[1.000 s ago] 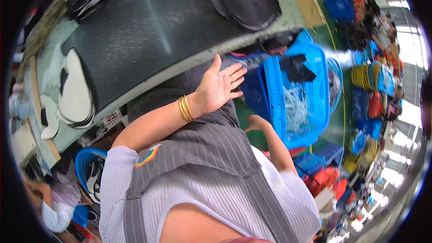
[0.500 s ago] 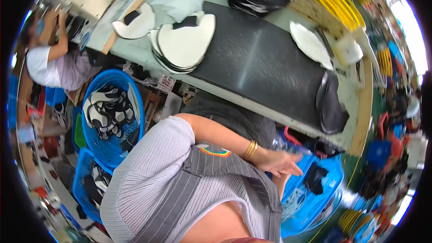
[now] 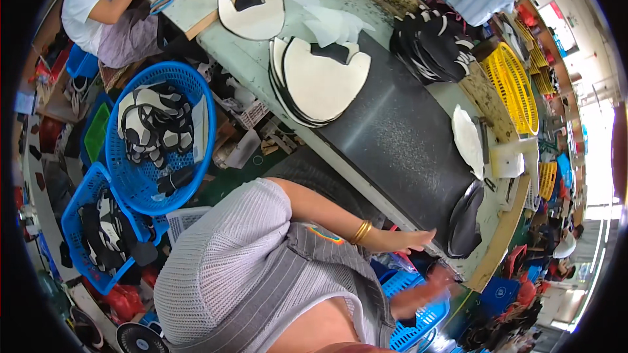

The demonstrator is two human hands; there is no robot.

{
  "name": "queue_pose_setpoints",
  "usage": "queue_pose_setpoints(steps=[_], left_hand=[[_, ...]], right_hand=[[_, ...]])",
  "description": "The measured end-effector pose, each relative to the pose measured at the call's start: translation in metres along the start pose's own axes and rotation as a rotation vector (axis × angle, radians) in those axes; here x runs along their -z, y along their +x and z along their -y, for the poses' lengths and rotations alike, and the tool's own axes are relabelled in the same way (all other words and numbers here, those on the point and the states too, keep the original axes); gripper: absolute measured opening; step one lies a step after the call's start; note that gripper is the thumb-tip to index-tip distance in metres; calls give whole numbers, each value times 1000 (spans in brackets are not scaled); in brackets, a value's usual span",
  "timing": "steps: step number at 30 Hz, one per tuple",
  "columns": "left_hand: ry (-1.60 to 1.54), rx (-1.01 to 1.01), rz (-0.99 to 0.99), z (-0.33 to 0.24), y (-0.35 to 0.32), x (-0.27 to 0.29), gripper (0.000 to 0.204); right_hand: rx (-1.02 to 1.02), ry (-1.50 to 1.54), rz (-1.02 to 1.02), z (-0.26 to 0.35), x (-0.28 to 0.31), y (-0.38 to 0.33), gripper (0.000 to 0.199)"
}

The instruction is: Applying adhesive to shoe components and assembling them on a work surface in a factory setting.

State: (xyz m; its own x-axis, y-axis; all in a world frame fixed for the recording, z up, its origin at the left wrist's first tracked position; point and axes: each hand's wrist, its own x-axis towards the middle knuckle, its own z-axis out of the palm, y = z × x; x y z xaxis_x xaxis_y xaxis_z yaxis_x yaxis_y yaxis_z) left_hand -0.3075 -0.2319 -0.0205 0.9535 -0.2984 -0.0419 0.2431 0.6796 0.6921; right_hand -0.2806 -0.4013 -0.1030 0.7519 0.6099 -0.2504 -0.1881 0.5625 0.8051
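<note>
While the view has swung from the blue crate [image 3: 418,317] toward the table, the left hand [image 3: 402,240] reaches flat and empty for the black pieces [image 3: 466,219]; the right hand [image 3: 432,284], blurred, hovers over the crate, grip unclear

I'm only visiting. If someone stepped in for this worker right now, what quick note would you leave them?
Left hand: open and empty, fingers stretched toward the dark stack of pieces at the near edge of the black mat.
Right hand: blurred, low over the blue crate; its grip cannot be told.
Around: a stack of white cut pieces farther up the mat, and a round blue basket of black-and-white pieces to the left.
Done: pieces lie sorted in stacks.
Left: the dark stack is not yet picked up.
</note>
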Motion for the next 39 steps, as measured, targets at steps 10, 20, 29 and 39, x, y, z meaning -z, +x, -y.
queue_pose_setpoints(steps=[10,20,29,39], left_hand=[[1157,-535,-228,-180,-149,68,25],[1299,-564,-1761,-207,-292,181,15],[1149,-619,-1826,-208,-289,207,25],[832,-712,-2238,-218,-312,289,42]], right_hand=[[-125,2701,-245,-29,-28,-40,15],[266,2786,-778,-247,38,145,14],[326,2795,-891,-305,113,216,40],[219,3102,-583,-275,98,224,14]])
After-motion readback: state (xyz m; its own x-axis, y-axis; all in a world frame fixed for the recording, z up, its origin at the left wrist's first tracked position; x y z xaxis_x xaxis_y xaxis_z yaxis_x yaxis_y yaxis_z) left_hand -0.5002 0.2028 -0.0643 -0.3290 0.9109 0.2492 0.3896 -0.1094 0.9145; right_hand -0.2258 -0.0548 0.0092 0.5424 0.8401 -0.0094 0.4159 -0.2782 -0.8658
